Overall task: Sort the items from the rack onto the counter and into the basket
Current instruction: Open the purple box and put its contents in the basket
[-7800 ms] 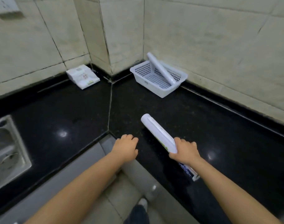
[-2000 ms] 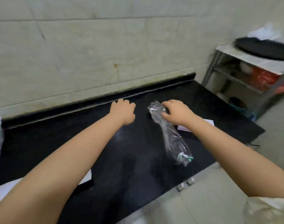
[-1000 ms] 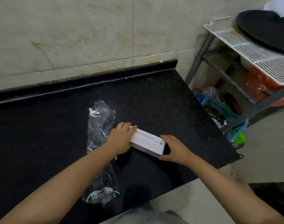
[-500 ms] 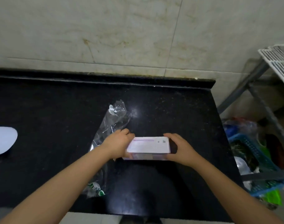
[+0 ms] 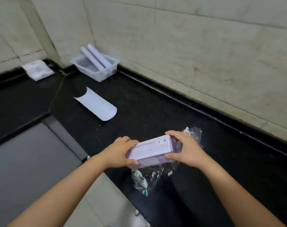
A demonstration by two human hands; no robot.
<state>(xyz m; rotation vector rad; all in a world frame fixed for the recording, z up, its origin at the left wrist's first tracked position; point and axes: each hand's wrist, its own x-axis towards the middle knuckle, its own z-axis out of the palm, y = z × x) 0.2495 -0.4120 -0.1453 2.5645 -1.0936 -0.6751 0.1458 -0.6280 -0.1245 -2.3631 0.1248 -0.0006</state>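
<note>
1. Lifted since a moment ago, the lilac box (image 5: 150,149) sits over the plastic bag (image 5: 155,171) on the counter (image 5: 237,161).
2. Your left hand (image 5: 119,152) and right hand (image 5: 185,149) curl fingers around its ends.
3. Snagging the bag could drag it off the edge.

Box (image 5: 151,149) held between left hand (image 5: 118,152) and right hand (image 5: 187,149), over a plastic bag (image 5: 149,175) on the counter (image 5: 155,102). Basket (image 5: 98,69) containing two rolls (image 5: 97,57) lies far beyond the left hand.

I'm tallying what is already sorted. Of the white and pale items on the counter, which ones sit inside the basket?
Only the two white rolls, leaning side by side in the white basket. The curved white sheet and white packet lie on the black counter.
</note>
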